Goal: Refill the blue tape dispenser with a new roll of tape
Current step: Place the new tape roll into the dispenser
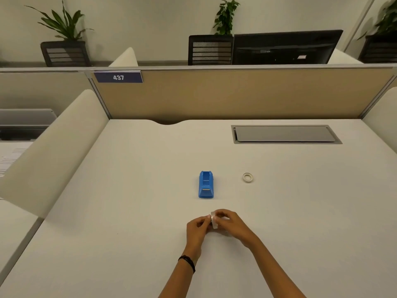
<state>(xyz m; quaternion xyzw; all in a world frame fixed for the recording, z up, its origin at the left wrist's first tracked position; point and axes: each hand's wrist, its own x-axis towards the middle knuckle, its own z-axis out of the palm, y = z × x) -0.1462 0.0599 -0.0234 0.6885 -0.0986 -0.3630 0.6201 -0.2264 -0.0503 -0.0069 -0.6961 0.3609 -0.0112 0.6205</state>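
At 6 o'clock from the blue tape dispenser [206, 184], your left hand [197, 230] and right hand [233, 224] pinched the clear tape roll [214, 220], likely picking its end; next, seat it in the dispenser's open cradle.

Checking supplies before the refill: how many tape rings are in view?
2: one roll of tape held between both hands; one small ring lying on the desk right of the blue dispenser.

Glossy blue plastic dispenser [206, 184], matt desk [129, 190]

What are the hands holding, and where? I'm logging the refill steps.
A roll of clear tape, pinched between both hands: right hand grips its side, left hand fingertips touch its rim.
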